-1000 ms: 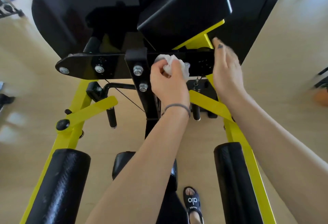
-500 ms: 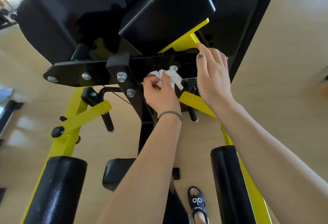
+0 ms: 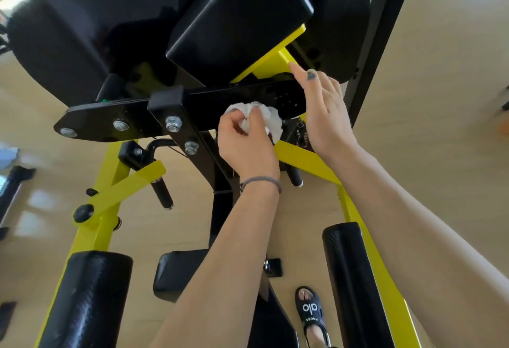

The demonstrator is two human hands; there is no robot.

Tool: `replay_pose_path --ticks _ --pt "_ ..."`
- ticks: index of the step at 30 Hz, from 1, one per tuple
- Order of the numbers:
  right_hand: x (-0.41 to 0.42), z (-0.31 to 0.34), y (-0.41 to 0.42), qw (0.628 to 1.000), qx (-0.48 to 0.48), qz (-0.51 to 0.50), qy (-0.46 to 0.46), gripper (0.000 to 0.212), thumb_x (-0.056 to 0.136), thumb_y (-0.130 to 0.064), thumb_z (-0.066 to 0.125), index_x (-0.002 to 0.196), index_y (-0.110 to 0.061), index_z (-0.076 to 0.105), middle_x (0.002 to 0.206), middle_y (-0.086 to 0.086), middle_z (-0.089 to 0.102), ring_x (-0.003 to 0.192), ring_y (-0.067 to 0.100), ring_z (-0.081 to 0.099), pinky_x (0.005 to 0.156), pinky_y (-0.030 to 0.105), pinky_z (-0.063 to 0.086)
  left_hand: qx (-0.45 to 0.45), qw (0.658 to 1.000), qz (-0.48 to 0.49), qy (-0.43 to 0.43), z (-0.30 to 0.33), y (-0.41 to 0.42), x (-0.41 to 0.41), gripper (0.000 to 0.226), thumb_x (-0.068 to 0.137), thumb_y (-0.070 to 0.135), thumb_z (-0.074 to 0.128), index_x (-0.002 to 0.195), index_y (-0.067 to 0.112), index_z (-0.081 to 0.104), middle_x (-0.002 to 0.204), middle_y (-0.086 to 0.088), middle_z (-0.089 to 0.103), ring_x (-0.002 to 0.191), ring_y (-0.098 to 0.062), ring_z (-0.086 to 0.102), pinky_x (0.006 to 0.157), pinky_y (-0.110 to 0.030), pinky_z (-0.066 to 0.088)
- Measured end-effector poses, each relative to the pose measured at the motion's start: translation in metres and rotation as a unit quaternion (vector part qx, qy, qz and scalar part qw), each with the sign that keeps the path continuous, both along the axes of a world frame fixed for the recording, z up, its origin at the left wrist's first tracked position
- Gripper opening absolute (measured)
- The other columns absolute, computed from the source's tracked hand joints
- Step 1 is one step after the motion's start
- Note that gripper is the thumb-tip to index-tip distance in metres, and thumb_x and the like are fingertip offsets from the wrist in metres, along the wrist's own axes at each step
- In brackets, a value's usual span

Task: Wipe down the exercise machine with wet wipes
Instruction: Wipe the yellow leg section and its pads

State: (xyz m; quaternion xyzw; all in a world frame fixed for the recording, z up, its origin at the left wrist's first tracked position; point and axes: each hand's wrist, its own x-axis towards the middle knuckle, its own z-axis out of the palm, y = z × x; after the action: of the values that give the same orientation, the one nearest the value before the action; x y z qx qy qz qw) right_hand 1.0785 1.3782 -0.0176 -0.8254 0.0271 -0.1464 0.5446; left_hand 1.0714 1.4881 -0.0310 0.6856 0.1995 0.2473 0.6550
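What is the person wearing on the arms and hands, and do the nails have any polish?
Both forearms are bare, no sleeves. The left hand has a thin grey band around its wrist. The right hand shows dark polish on one nail.

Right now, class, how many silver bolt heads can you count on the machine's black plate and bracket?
4: two on the black plate's left end, two on the bracket. The left hand and wipe may hide more.
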Motion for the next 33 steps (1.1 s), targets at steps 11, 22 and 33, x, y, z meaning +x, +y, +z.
replay_pose_path --ticks 11,22,33 --pt "-0.003 0.015 -0.014 0.979 0.186 0.019 0.078 0.059 0.11 -0.048 0.013 0.135 -0.033 0.065 0.149 -0.012 0.045 0.101 -0.026 0.037 0.068 -0.012 0.025 0.448 0.859 -0.193 -0.155 -0.035 -0.011 0.021 0.006 0.09 0.002 0.064 0.093 0.007 0.065 0.109 -0.009 0.058 0.078 -0.019 0.056 0.056 -0.031 0.048" --pt "0.007 0.002 -0.013 0.977 0.205 0.017 0.051 0.049 0.106 -0.047 0.027 0.128 -0.034 0.069 0.131 -0.01 0.06 0.131 0.003 0.044 0.101 0.017 0.033 0.365 0.893 -0.1 -0.241 -0.017 -0.027 0.025 0.012 0.089 0.005 0.072 0.08 0.0 0.066 0.091 -0.014 0.061 0.08 0.002 0.043 0.071 -0.004 0.038" --pt "0.004 0.007 -0.014 0.975 0.212 0.025 0.057 0.053 0.111 -0.044 0.021 0.132 -0.03 0.068 0.142 -0.007 0.056 0.129 -0.001 0.042 0.085 0.002 0.026 0.495 0.819 -0.219 -0.191 -0.022 -0.015 0.023 0.01 0.092 0.006 0.059 0.089 0.009 0.068 0.099 -0.005 0.061 0.073 -0.018 0.056 0.054 -0.027 0.044"
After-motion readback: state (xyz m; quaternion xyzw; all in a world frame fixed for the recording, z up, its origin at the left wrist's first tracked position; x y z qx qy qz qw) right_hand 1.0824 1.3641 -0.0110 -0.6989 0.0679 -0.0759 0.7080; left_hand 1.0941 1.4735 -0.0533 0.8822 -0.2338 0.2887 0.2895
